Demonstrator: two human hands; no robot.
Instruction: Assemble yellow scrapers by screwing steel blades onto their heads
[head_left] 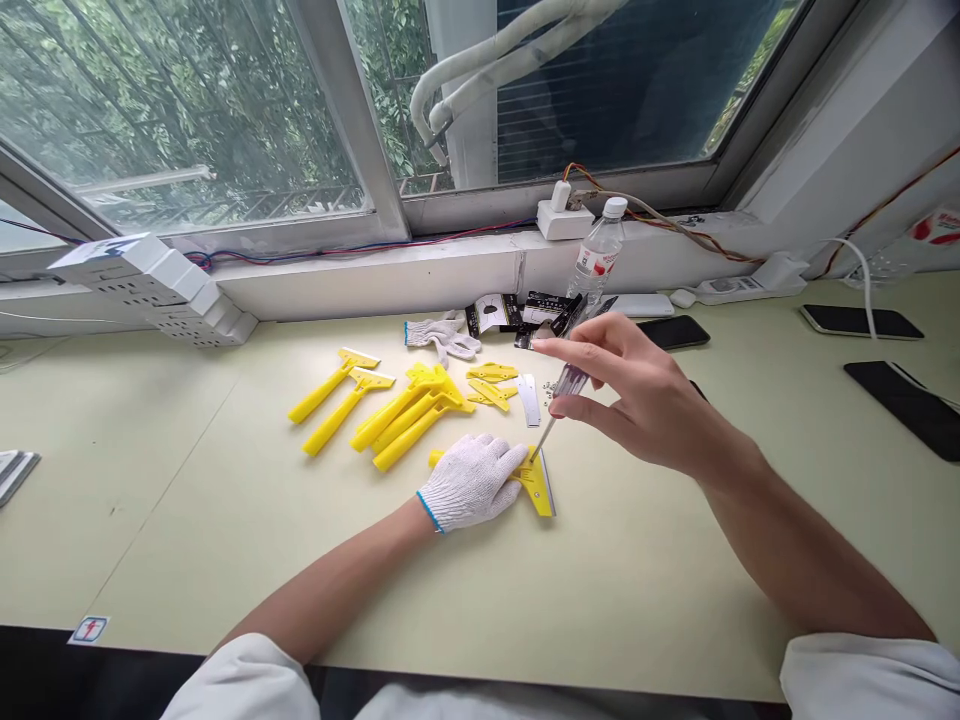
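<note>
My left hand (476,482), in a white knit glove with a blue cuff, presses a yellow scraper (541,490) flat on the table, its fingers over the handle and the base of the head. A metal blade edge shows along the scraper's right side. Bare, my right hand (652,400) grips a screwdriver (573,380) by its clear, dark-striped handle. The slanted shaft reaches down, its tip at the upper part of the scraper's head. Beyond lie loose yellow cover plates (493,394), white blade strips (529,402) and tiny screws (548,388).
Left of my hands are several yellow scraper handles (405,420) and two scrapers with blades (349,405). Behind lie another glove (444,335), black packets (493,315), a water bottle (598,255) and a phone (675,332). White boxes (154,290) lean at the sill.
</note>
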